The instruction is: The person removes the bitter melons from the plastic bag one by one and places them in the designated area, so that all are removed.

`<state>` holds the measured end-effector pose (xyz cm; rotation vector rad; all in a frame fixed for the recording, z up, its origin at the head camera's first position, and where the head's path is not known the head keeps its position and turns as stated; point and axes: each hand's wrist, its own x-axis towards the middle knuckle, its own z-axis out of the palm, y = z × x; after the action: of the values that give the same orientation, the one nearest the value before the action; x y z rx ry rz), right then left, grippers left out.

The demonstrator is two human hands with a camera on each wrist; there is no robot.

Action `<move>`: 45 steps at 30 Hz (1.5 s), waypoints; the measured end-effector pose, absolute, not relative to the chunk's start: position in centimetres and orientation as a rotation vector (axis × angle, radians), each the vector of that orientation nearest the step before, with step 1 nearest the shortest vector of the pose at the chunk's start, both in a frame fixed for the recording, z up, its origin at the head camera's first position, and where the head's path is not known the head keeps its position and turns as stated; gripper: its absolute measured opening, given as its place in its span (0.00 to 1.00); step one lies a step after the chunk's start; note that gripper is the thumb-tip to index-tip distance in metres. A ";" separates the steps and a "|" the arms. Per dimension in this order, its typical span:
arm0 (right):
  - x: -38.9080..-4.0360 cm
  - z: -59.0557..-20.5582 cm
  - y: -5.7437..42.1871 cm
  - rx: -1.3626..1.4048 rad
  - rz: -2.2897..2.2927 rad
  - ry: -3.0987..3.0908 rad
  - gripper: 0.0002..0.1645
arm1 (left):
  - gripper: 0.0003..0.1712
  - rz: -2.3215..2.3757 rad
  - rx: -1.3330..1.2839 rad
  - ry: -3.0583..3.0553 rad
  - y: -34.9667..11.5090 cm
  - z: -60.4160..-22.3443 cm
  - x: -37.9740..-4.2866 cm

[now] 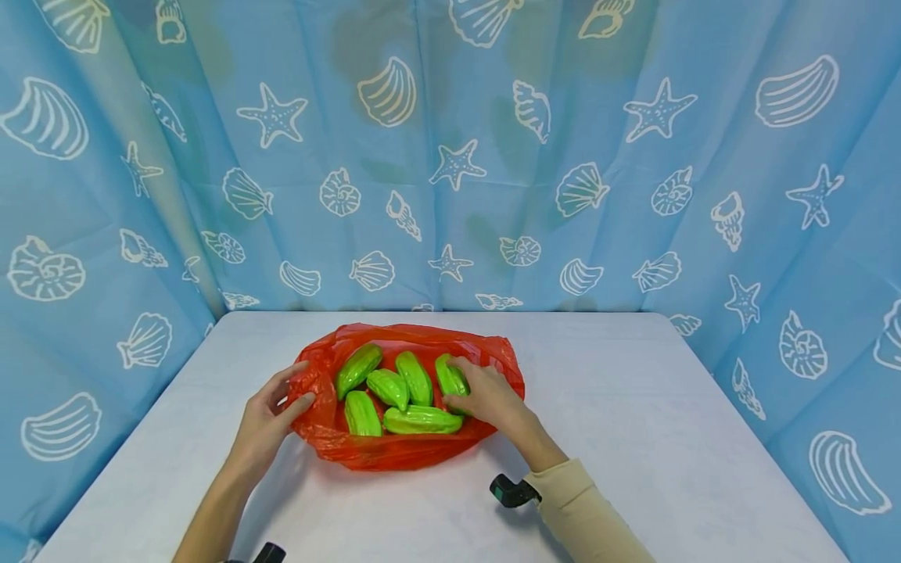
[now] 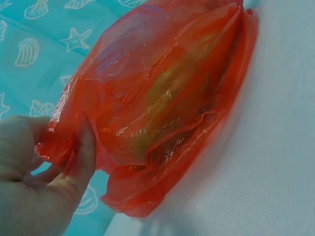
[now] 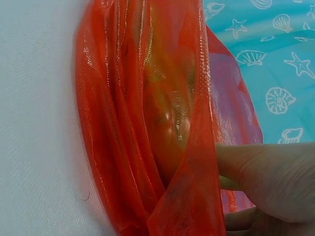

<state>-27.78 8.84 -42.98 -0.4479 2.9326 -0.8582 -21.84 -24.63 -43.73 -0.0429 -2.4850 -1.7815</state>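
A red plastic bag [image 1: 394,453] lies with its mouth spread wide on the table, and several glossy green ridged fruits [image 1: 422,420] rest inside. At the bag's left side my left hand [image 1: 262,430] pinches the rim; the left wrist view shows the thin red film [image 2: 59,132] between thumb and fingers. My right hand [image 1: 493,397] reaches over the right rim, its thumb and fingers around the rightmost green fruit [image 1: 450,375]. In the right wrist view, the bag wall [image 3: 184,206] hides the fingertips of the right hand [image 3: 275,182].
A white cloth covers the table [image 1: 619,407], extending to both sides of the bag. Behind it hangs a blue curtain [image 1: 450,219] with white shells and starfish. A black wrist device [image 1: 514,491] sits at the right sleeve [image 1: 584,508].
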 end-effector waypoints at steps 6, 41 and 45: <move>-27.8 -42.9 9.0 -0.415 -0.880 2.912 0.39 | 0.36 -1.776 -0.049 -2.501 -24.6 -43.4 -21.6; -25.4 -39.0 9.9 -0.401 -0.926 2.948 0.40 | 0.36 -1.768 -0.026 -2.496 -24.6 -43.3 -21.6; -25.0 -38.7 10.6 -0.428 -0.962 2.950 0.39 | 0.36 -1.785 -0.022 -2.492 -24.6 -43.3 -21.5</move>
<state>-24.99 10.59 -38.71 -0.4278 2.9499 -0.9625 -21.48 -24.57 -43.26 -0.0225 -2.4923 -1.7851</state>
